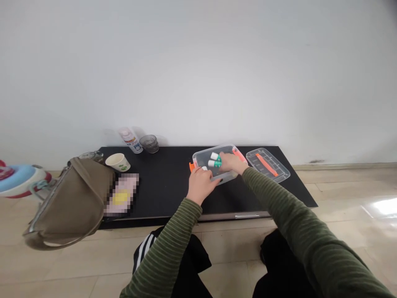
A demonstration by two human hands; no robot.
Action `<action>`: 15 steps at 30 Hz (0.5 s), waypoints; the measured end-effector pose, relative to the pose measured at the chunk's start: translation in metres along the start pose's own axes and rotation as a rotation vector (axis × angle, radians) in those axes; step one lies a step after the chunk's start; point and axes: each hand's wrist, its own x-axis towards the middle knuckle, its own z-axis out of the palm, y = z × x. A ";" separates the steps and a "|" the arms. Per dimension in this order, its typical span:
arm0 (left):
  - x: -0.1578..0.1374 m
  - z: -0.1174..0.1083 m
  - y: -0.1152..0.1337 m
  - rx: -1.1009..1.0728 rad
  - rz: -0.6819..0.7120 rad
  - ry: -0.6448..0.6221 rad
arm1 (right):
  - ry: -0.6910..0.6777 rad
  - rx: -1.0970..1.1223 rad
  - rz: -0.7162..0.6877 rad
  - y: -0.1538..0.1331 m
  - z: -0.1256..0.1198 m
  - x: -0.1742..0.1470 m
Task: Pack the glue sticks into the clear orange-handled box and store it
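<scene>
A clear plastic box (228, 179) with orange clips sits on the black tabletop. My left hand (200, 182) grips its front left corner, with the thumb along the front wall. A small white end (204, 168) shows by those fingers; what it belongs to is hidden. Inside the box, my right hand (232, 162) is closed around two green-and-white tubes that look like glue sticks (215, 164); their white ends point left. The fingertips of that hand are partly hidden. Just right of the box lies its clear lid (269, 165) with an orange handle.
Along the left of the black table (161, 186) stand a paper cup (118, 162), a dark glass (149, 143) and a white spray can (131, 140). A brown bag (72, 203) and a blurred pink packet (122, 194) are nearer. Behind is a white wall (198, 74).
</scene>
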 end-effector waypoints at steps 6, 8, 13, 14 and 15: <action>-0.004 -0.021 0.006 -0.294 -0.103 0.148 | 0.198 -0.152 0.024 -0.008 -0.036 -0.062; -0.011 -0.019 0.018 -0.451 -0.056 0.125 | 0.146 -0.169 -0.056 -0.010 -0.033 -0.091; -0.018 0.005 0.056 -0.291 -0.020 -0.129 | 0.079 -0.286 -0.180 0.007 -0.004 -0.132; -0.017 0.009 0.061 -0.214 -0.042 -0.158 | 0.090 -0.315 -0.177 0.013 0.000 -0.135; -0.015 0.013 0.065 -0.152 -0.064 -0.174 | 0.096 -0.348 -0.168 0.019 0.001 -0.137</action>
